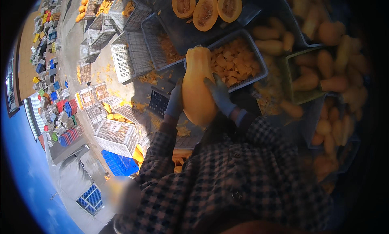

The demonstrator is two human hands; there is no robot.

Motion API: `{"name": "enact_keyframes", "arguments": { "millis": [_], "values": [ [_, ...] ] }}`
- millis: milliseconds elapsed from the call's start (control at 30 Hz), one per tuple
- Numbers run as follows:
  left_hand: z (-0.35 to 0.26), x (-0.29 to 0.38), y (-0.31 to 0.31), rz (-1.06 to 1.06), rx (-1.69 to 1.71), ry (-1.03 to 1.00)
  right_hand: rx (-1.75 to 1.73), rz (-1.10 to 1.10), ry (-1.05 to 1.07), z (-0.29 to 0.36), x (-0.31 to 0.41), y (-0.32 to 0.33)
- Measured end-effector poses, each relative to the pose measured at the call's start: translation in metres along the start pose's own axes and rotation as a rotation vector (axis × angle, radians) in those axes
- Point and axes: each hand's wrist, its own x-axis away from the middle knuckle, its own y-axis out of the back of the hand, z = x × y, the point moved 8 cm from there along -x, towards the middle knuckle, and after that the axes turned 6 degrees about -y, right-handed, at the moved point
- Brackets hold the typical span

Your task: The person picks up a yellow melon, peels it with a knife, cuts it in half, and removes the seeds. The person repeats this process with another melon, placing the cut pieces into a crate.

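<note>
A whole peeled butternut squash (198, 91) is held upright in the picture between my two gloved hands, narrow neck away from me. My left hand (175, 100) presses its left side, and my right hand (219, 93) grips its right side. Just beyond the neck stands a crate of cut squash chunks (235, 65), partly covered by the squash. Three squash halves (205, 13), cut faces up with seeds showing, lie on a dark surface (176, 24) at the top.
A crate with orange scraps (152, 41) stands left of the chunks. White plastic crates (123, 62) and a blue crate (120, 162) are farther left. To the right, whole squashes fill a yellowish crate (290, 79) and a pale crate (313, 124). Peelings (152, 77) litter the ground.
</note>
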Motion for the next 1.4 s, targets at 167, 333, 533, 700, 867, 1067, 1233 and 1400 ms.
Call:
{"name": "enact_keyframes", "arguments": {
  "millis": [167,333,533,700,867,1067,1233,1400],
  "values": [
    [-0.049,-0.053,0.015,0.031,-0.472,-0.178,-0.055,-0.023,-0.04,0.002,-0.046,-0.026],
    [-0.085,-0.11,0.028,-0.049,-0.523,0.073,-0.189,-0.066,-0.131,-0.007,-0.092,-0.066],
    [-0.154,-0.214,0.023,0.153,-0.975,-0.079,-0.352,-0.131,-0.128,0.011,-0.161,-0.106],
    [-0.172,-0.317,-0.01,0.382,-1.428,-0.354,-0.518,-0.18,-0.18,-0.007,-0.244,-0.137],
    [-0.18,-0.339,-0.036,0.325,-1.768,-0.697,-0.464,-0.267,0.134,-0.022,-0.294,-0.131],
    [-0.172,-0.338,-0.04,0.359,-1.962,-0.566,-0.954,-0.511,-0.098,-0.022,-0.303,-0.056],
    [-0.171,-0.33,-0.044,0.319,-1.982,-0.616,-1.16,-0.478,-0.126,-0.006,-0.35,-0.032],
    [-0.171,-0.325,-0.045,0.313,-1.927,-0.701,-0.45,-0.656,0.127,0.004,-0.371,0.015]
  ]
}}
